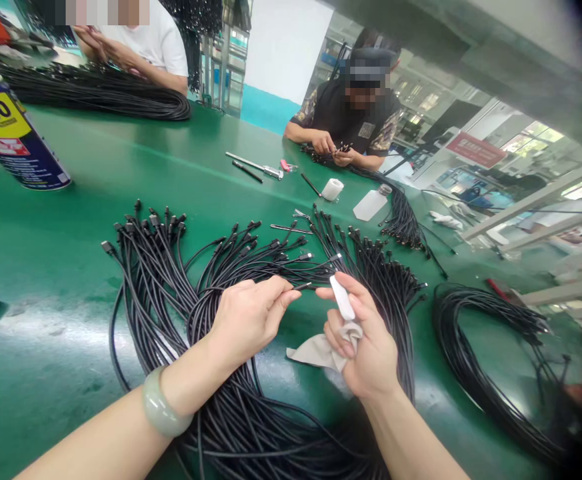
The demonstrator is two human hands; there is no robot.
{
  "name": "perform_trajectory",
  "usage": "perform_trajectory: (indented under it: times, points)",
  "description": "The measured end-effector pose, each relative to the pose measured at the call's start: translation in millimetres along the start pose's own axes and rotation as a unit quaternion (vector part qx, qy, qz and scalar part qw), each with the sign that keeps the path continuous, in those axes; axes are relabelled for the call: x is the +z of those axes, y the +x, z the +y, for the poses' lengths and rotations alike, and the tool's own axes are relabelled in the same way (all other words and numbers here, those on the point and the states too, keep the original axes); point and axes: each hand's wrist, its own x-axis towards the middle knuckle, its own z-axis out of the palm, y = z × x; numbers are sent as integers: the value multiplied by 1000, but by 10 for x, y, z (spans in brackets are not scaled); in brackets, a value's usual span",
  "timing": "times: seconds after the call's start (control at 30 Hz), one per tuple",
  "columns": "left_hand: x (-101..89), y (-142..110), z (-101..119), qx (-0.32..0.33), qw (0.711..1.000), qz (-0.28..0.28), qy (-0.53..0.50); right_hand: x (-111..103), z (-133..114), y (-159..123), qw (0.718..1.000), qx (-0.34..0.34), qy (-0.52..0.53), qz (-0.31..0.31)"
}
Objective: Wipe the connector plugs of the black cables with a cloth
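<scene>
My left hand [248, 310] pinches a black cable by its end, and the slim connector [303, 287] points right from between the fingertips. My right hand [371, 350] is closed around a small white rectangular block [342, 298], held upright between thumb and fingers close to that connector, with a slight gap between them. A light grey cloth [318, 352] is tucked in the lower fingers of the same hand and hangs left. Beneath both hands lies a large bundle of black cables [271, 427], its plug ends fanned out toward the far side.
On the green table [71, 267] stand a spray can [25, 140], a clear bottle [371, 203] and a white roll [332, 189]. A caliper [253, 165] lies farther back. Coiled cables [463, 373] lie at right. Two people [355, 107] sit opposite, handling cables or small parts.
</scene>
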Motion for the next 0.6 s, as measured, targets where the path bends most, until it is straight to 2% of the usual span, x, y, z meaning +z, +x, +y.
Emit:
perform_trajectory:
  times: [0.13,0.2,0.3,0.5,0.6]
  points:
    - [-16,9,2,-21,999,-26,-27,-5,-3,-11,1000,14,-5,-23]
    - [-21,13,5,-25,999,-27,-34,-3,-1,-11,1000,16,-18,-14]
    - [-19,16,9,-24,999,-22,-39,-6,15,-5,999,17,-35,32]
    - [-4,17,-1,-23,999,-18,-40,-23,63,43,983,33,-88,161]
    - [-4,11,-9,-25,999,-17,-40,-15,68,54,979,18,-102,177]
